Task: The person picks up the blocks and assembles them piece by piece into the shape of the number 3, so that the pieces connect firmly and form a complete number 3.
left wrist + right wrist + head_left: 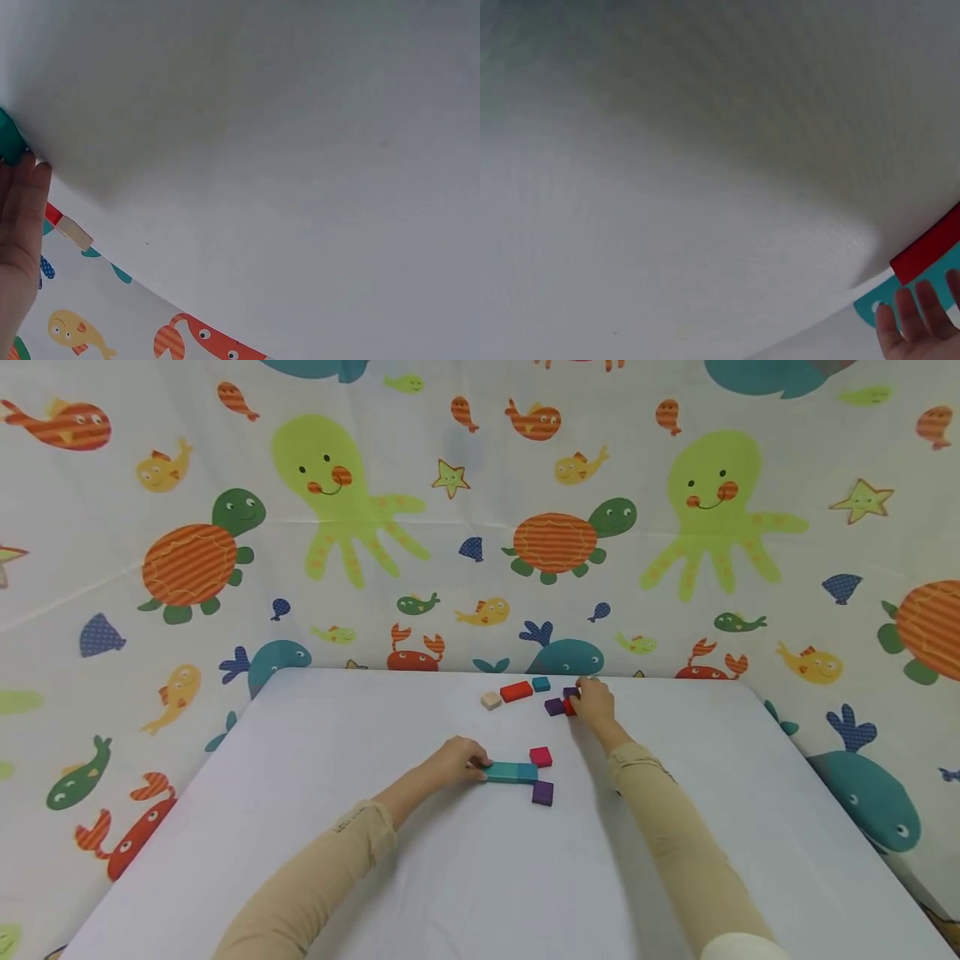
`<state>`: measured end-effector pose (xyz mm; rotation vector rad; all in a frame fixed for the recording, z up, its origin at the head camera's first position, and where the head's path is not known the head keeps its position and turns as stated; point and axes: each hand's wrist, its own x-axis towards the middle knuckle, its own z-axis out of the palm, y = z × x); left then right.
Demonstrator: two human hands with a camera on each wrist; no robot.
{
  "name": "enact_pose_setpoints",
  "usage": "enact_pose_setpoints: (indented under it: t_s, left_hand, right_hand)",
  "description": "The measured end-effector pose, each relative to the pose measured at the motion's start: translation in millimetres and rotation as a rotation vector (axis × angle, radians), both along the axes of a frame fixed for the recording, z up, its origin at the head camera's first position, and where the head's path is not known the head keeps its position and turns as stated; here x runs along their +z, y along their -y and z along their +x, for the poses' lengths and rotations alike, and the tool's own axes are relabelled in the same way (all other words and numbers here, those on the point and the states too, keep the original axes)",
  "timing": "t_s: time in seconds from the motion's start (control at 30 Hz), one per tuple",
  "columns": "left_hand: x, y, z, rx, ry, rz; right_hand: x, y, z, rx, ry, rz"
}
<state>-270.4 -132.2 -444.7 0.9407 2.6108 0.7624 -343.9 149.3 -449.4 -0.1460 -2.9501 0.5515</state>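
My left hand (pixel 454 762) pinches the left end of a teal block (pixel 502 772), thumb on the near side and fingers on the far side. A blue block (pixel 528 773) meets that block's right end. Off its right corners lie a small red block (pixel 541 757) and a purple block (pixel 543 793). Farther back, my right hand (pixel 597 705) grips a red block (pixel 570 707), which the hand partly covers. Purple blocks (pixel 554 707) sit close beside it. The right wrist view shows several fingers below the red block (pixel 930 251).
Left of my right hand, near the table's back edge, lie a plain wooden block (pixel 491 700), a longer red block (pixel 517 692) and a small blue block (pixel 541 684). A sea-animal cloth (pixel 480 527) hangs behind the white table (pixel 337 727) and along its sides.
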Motion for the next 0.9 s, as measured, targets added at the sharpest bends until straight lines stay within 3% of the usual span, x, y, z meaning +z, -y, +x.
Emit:
enact_pose_setpoints:
  t_s: [0.17,0.37,0.67,0.9]
  left_hand:
    - [-0.2,-2.5,0.0,-0.012,0.012,0.002]
    - [-0.2,-1.7,-0.3,0.02,0.032,-0.002]
    - [4.3,1.5,-0.1,0.03,0.051,0.015]
    - [3.4,1.3,-1.9,0.043,0.089,0.004]
  right_hand:
    - [-0.8,-2.5,-1.7,-0.04,0.029,-0.014]
    - [0.0,-1.9,-3.5,-0.06,0.069,-0.047]
    - [-1.8,4.8,-9.1,-0.072,0.069,-0.074]
    - [-1.3,11.8,-10.8,-0.158,0.09,-0.067]
